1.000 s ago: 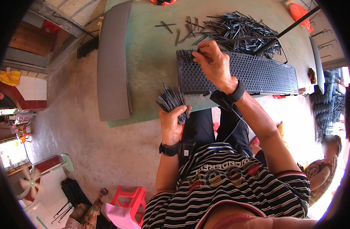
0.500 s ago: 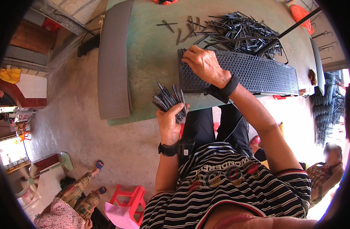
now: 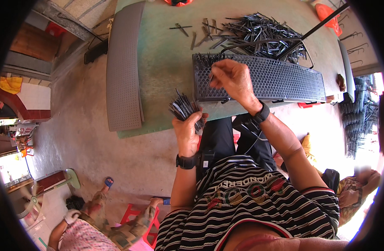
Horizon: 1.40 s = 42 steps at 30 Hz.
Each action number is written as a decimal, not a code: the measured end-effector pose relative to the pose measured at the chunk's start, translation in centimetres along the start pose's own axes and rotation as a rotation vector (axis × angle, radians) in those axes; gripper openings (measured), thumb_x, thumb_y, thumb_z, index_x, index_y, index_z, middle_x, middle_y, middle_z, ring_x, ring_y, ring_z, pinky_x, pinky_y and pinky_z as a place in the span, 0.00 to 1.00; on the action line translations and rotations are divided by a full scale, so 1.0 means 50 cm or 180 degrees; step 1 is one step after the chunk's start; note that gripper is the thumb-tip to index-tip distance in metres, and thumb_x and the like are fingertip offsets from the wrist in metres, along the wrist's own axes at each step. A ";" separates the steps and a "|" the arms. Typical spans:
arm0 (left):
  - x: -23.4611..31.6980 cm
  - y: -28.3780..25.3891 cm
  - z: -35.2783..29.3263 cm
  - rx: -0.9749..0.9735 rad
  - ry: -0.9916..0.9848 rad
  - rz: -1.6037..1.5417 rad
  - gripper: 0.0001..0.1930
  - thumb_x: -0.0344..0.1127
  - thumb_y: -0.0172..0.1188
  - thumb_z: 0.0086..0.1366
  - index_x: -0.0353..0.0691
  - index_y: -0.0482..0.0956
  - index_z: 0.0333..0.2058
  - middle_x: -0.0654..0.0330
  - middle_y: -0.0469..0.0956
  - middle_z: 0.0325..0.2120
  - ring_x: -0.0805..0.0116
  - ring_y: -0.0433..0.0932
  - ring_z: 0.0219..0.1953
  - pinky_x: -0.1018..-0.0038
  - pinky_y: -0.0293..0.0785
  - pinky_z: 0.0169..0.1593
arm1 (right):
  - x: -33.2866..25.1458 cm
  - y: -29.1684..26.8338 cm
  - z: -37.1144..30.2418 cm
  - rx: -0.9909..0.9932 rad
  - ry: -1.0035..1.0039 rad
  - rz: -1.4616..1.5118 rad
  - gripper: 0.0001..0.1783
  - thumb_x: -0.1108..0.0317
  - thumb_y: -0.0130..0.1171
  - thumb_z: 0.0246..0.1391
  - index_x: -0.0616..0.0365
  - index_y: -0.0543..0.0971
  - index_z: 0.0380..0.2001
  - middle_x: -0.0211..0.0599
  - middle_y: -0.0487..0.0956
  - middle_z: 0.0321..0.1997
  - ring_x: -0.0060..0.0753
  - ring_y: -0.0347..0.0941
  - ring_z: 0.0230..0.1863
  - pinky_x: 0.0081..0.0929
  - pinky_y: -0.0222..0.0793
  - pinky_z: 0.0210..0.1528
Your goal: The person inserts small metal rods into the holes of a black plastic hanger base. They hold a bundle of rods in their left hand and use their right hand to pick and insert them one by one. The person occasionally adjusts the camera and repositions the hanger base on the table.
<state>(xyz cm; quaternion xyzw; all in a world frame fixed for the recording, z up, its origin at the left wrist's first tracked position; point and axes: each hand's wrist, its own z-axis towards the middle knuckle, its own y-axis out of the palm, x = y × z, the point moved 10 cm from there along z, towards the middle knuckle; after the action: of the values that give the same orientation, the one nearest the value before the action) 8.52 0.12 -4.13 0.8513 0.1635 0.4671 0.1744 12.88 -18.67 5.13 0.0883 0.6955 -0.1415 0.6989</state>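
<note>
In my left hand (image 3: 188, 125) is a bundle of thin black sticks (image 3: 182, 104), fanned out at the top, held just off the table's near edge. My right hand (image 3: 234, 80) is closed in a pinch above the left end of a long black perforated panel (image 3: 284, 79). A short dark stick shows at its fingertips, partly hidden by the fingers. Several similar black pieces (image 3: 206, 59) stand in holes along the panel's far left edge. Behind the panel lies a heap of loose black sticks (image 3: 263, 35).
A grey perforated sheet (image 3: 125, 67) lies along the left of the green table (image 3: 166, 62). A black metal rod and frame (image 3: 313, 31) cross the heap. Red stools and a seated person (image 3: 85, 234) are at lower left; another person (image 3: 353, 192) is at right.
My right hand has moved right and nearer from the panel's far left corner, uncovering pieces standing there. My left hand keeps its bundle. The person at lower left has shifted.
</note>
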 end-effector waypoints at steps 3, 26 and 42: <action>-0.011 -0.013 0.007 -0.0004 0.0029 0.0086 0.05 0.20 0.59 0.49 0.26 0.75 0.28 0.52 0.78 0.23 0.60 0.79 0.22 0.70 0.74 0.24 | -0.062 -0.022 0.003 0.0490 -0.0907 -0.0565 0.09 0.75 0.53 0.53 0.65 0.71 0.38 0.38 0.78 0.22 0.25 0.78 0.24 0.18 0.70 0.23; -0.007 0.046 -0.003 -0.0203 -0.0055 -0.0201 0.09 0.19 0.60 0.50 0.30 0.74 0.33 0.54 0.77 0.25 0.61 0.79 0.23 0.72 0.74 0.24 | 0.062 0.069 -0.046 -0.1438 0.0591 -0.0905 0.10 0.67 0.59 0.51 0.65 0.79 0.26 0.31 0.75 0.15 0.16 0.69 0.13 0.15 0.63 0.16; -0.021 0.019 0.003 0.0037 -0.0077 0.0007 0.07 0.18 0.58 0.49 0.27 0.73 0.30 0.56 0.75 0.22 0.65 0.76 0.18 0.73 0.71 0.20 | -0.055 -0.037 0.021 0.0478 -0.1507 -0.1183 0.08 0.77 0.52 0.52 0.63 0.67 0.36 0.47 0.77 0.26 0.36 0.79 0.26 0.26 0.72 0.25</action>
<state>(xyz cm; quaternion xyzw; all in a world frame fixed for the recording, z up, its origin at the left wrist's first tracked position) 8.23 -1.21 -4.55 0.8580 0.1632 0.4560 0.1708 13.31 -20.57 8.03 -0.0245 0.5052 -0.3345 0.7952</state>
